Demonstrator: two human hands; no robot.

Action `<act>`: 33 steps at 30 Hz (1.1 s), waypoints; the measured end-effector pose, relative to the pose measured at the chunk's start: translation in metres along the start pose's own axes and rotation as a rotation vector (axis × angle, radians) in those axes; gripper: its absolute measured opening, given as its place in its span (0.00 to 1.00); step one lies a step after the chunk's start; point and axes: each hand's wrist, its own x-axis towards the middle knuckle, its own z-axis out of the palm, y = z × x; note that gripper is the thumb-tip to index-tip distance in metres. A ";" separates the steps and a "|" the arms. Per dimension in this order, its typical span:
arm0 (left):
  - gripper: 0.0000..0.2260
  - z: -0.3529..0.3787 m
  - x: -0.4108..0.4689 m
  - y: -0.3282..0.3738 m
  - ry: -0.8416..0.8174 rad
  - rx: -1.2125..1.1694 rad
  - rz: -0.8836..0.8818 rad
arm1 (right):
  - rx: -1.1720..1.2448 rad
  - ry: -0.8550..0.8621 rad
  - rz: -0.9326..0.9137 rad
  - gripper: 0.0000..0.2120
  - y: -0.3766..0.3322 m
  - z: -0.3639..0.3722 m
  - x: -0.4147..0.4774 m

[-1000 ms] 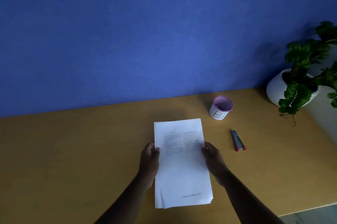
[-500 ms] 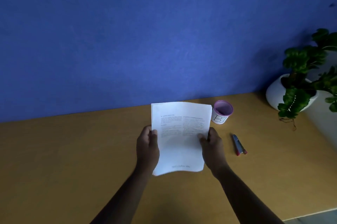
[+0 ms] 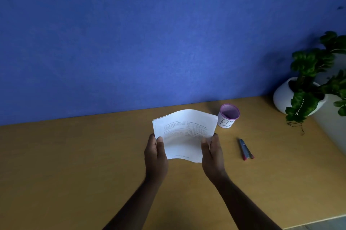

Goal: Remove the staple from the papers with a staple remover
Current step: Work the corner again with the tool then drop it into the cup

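A white stack of printed papers [image 3: 184,134] is held up off the wooden desk [image 3: 74,164], its top edge bowed toward the wall. My left hand [image 3: 156,155] grips the left edge and my right hand [image 3: 212,155] grips the right edge, thumbs on the front sheet. The staple itself is too small to make out. A grey staple remover [image 3: 245,149] with red tips lies flat on the desk to the right of my right hand, untouched.
A small pink-rimmed cup [image 3: 228,116] marked with letters stands just behind the papers' right corner. A green plant in a white pot [image 3: 299,97] sits at the far right. The blue wall [image 3: 149,33] backs the desk.
Both hands lifted the papers off the desk and tilted them upright; since half a second ago the stack has bent so its top curls away from me.
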 end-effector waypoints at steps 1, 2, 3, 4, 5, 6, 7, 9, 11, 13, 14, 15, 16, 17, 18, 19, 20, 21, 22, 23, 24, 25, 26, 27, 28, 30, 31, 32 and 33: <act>0.13 0.000 0.000 0.000 0.005 0.001 0.009 | -0.004 0.010 0.004 0.02 0.000 -0.001 0.001; 0.13 0.001 0.001 -0.001 0.006 -0.003 0.015 | -0.004 0.018 0.006 0.01 0.000 -0.001 0.001; 0.13 0.002 0.002 -0.003 0.004 -0.008 0.018 | -0.001 0.019 0.010 0.01 0.001 -0.001 0.001; 0.12 0.004 0.002 -0.004 0.000 -0.012 0.017 | 0.001 0.012 0.018 0.01 0.001 -0.001 0.001; 0.11 0.005 0.003 -0.005 -0.005 -0.015 0.014 | -0.005 0.006 0.028 0.03 0.002 0.000 0.000; 0.11 0.006 0.004 -0.005 -0.007 -0.014 0.014 | -0.013 0.002 0.034 0.06 0.003 0.000 0.000; 0.12 0.007 0.004 -0.005 -0.005 -0.007 0.021 | -0.018 0.005 0.035 0.09 0.004 0.000 0.000; 0.15 0.008 0.006 -0.003 0.015 0.026 0.040 | -0.009 0.025 0.029 0.11 0.003 0.000 0.001; 0.16 0.009 0.008 -0.003 0.035 0.043 0.040 | 0.008 0.043 0.032 0.12 0.001 -0.002 0.003; 0.14 0.010 0.009 -0.005 0.037 0.050 0.035 | 0.005 0.051 0.034 0.11 0.000 -0.002 0.006; 0.13 0.011 0.009 -0.007 0.030 0.051 0.029 | -0.003 0.052 0.034 0.09 0.000 -0.002 0.007; 0.12 0.011 0.009 -0.007 0.022 0.044 0.021 | -0.017 0.052 0.031 0.08 0.000 -0.002 0.008; 0.10 0.011 0.009 -0.007 0.018 0.024 0.013 | -0.031 0.051 0.027 0.07 0.000 -0.002 0.008; 0.09 0.011 0.010 -0.007 0.020 -0.007 0.010 | -0.044 0.050 0.023 0.05 0.000 -0.002 0.009; 0.09 0.011 0.012 -0.005 0.028 -0.039 0.011 | -0.055 0.050 0.018 0.04 0.001 -0.002 0.009; 0.10 0.011 0.014 -0.003 0.048 -0.056 0.025 | -0.070 0.051 0.012 0.05 0.001 -0.003 0.010; 0.11 0.012 0.018 0.001 0.073 -0.055 0.042 | -0.086 0.050 0.006 0.06 0.003 -0.003 0.011; 0.11 0.012 0.021 0.005 0.096 -0.049 0.047 | -0.099 0.048 0.003 0.07 0.004 -0.004 0.012; 0.10 0.013 0.025 0.010 0.114 -0.046 0.046 | -0.106 0.044 0.007 0.08 0.005 -0.004 0.012; 0.10 0.013 0.028 0.014 0.133 -0.033 0.048 | -0.111 0.041 0.013 0.08 0.005 -0.004 0.013; 0.13 0.014 0.031 0.019 0.155 -0.011 0.056 | -0.110 0.040 0.020 0.08 0.005 -0.003 0.013; 0.15 0.014 0.033 0.022 0.173 0.009 0.062 | -0.102 0.041 0.025 0.07 0.004 -0.003 0.013; 0.16 0.015 0.034 0.024 0.186 0.016 0.068 | -0.092 0.043 0.025 0.06 0.003 -0.002 0.013; 0.16 0.015 0.034 0.026 0.189 0.013 0.073 | -0.084 0.047 0.019 0.06 0.002 -0.002 0.013; 0.16 0.015 0.034 0.026 0.184 0.008 0.083 | -0.078 0.051 0.012 0.06 0.000 -0.001 0.013; 0.13 0.015 0.033 0.025 0.167 -0.003 0.089 | -0.066 0.054 0.002 0.05 -0.001 -0.001 0.013; 0.12 0.015 0.032 0.024 0.164 -0.010 0.084 | -0.059 0.053 0.002 0.05 -0.001 -0.001 0.013; 0.12 0.015 0.031 0.022 0.168 -0.012 0.078 | -0.051 0.053 0.003 0.04 -0.001 0.000 0.013; 0.12 0.015 0.030 0.021 0.178 -0.008 0.079 | -0.044 0.052 0.003 0.04 -0.002 0.000 0.013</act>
